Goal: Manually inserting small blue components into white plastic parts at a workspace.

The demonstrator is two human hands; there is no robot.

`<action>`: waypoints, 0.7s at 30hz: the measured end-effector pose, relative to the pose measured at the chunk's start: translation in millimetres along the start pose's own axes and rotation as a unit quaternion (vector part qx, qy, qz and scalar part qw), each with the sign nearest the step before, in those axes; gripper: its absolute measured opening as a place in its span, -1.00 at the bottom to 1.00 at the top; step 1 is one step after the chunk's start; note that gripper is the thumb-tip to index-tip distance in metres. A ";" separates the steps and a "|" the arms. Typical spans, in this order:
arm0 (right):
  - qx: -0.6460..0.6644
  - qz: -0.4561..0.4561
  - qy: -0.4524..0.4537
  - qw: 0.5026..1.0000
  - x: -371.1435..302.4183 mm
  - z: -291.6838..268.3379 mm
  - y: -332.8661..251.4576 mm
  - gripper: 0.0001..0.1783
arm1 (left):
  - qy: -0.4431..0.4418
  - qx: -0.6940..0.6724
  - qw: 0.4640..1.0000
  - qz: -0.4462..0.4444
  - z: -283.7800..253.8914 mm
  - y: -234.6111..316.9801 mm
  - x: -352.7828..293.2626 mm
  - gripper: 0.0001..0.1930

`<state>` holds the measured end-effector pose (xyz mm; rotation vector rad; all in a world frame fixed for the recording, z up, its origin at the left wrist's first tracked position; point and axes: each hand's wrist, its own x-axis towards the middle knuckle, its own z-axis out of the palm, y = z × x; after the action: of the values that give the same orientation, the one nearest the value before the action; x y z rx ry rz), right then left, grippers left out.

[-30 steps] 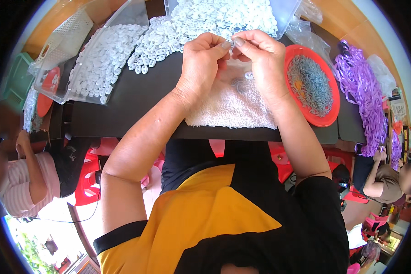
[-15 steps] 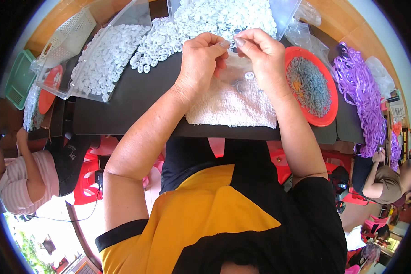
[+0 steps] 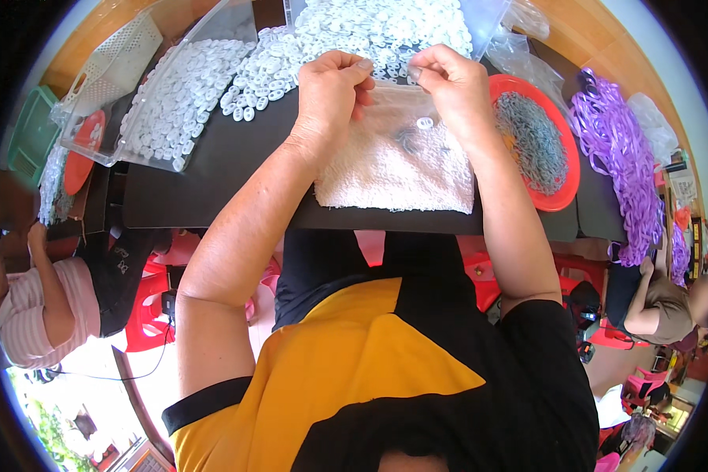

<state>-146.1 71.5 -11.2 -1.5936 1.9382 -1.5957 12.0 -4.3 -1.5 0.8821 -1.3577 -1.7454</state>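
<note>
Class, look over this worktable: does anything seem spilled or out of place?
Yes: loose white oval pieces lie on the dark table outside the clear bins, as if spilled. Another white piece sits apart on the towel.

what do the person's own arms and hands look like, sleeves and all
The left hand and right hand are bare, with no glove, watch or bracelet visible. Short sleeves leave the left forearm and right forearm uncovered: the left sleeve is yellow-orange with a black band at its edge; the right sleeve is black.

Dark table (image 3: 236, 169), pale cloth (image 3: 393, 177), red plate (image 3: 554, 203)
</note>
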 end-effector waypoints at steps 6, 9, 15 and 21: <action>-0.131 -0.063 -0.046 0.988 -4.4 2.2 -4.8 -0.92 | 0.013 -0.014 1.000 0.014 -2.9 -2.8 3.4 -0.88; -0.199 -0.102 -0.061 0.973 -8.0 8.2 -11.8 -0.94 | 0.023 -0.024 0.999 0.009 -4.5 -4.8 5.0 -0.87; -0.261 -0.202 -0.101 0.939 -11.6 17.1 -11.4 -0.95 | 0.040 -0.051 0.998 0.022 -3.1 -3.7 5.1 -0.90; -0.256 -0.204 -0.106 0.939 -13.2 26.6 -3.0 -0.92 | 0.032 -0.047 0.998 0.019 -1.5 -5.0 3.9 -0.91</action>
<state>-120.6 66.2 -26.0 -2.3880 2.1103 -0.9931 10.7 -7.6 -7.0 0.8479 -1.2324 -1.7234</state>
